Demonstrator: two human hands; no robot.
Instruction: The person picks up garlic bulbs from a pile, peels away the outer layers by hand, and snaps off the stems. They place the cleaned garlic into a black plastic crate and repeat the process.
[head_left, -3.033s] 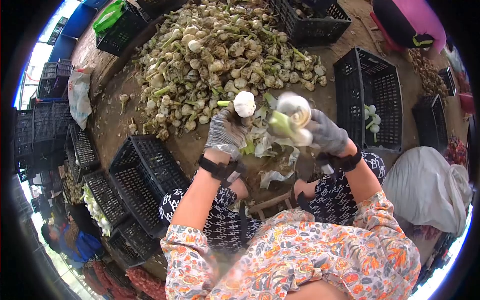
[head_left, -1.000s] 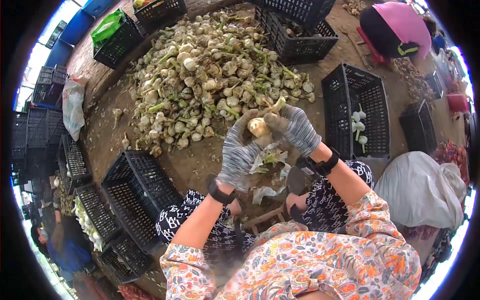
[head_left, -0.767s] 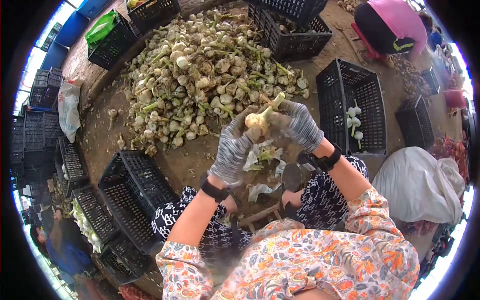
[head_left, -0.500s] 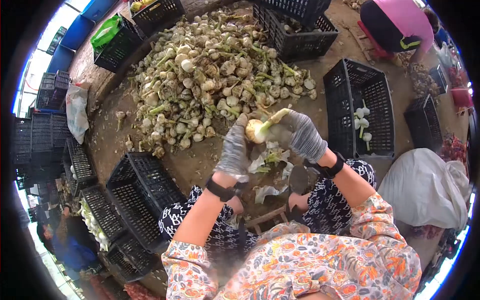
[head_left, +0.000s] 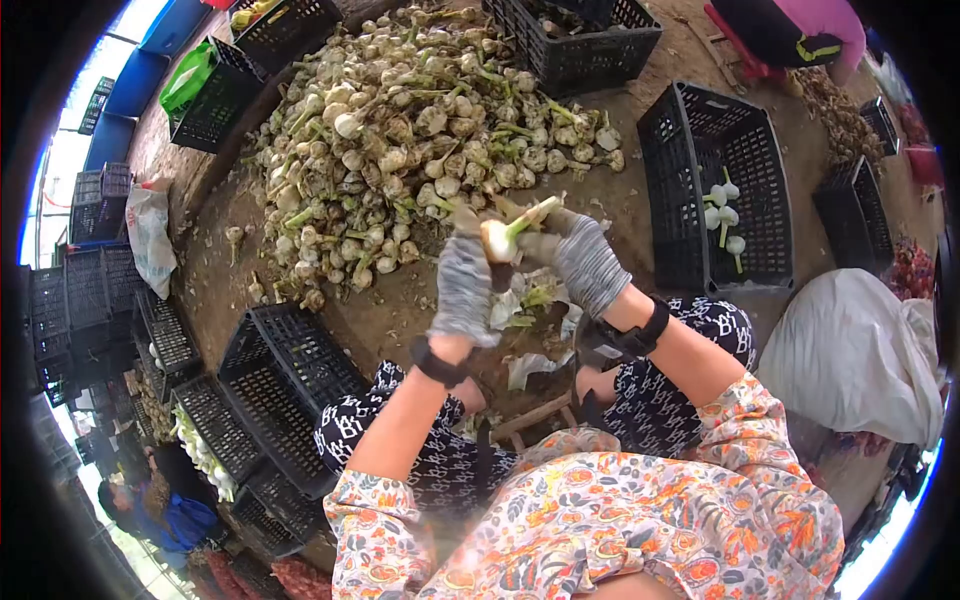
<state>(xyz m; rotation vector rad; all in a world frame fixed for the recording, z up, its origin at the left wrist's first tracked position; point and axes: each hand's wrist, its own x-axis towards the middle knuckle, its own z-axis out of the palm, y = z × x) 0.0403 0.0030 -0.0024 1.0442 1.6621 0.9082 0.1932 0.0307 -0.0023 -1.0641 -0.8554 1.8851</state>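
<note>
A garlic bulb [head_left: 498, 242] with a green stalk is held up in front of the big heap. My left hand [head_left: 464, 287], in a grey striped knit glove, is closed around the bulb's left side. Gloved the same way, my right hand [head_left: 592, 266] has its fingers curled in at the stalk on the right; motion blurs those fingertips. Loose dry skin shows around the stalk. Below the hands, pale peelings [head_left: 530, 368] lie on the ground between my feet.
A large heap of garlic [head_left: 400, 140] lies ahead. At right stands a black crate [head_left: 665, 200] with several white bulbs; another black crate [head_left: 285, 395] is at left. A white sack [head_left: 845, 365] sits by my right knee. Other people [head_left: 770, 35] work at upper right and lower left.
The view has shifted slightly. The bulb has turned a little and moved left, its white side showing more. My right hand has shifted slightly left with it.
</note>
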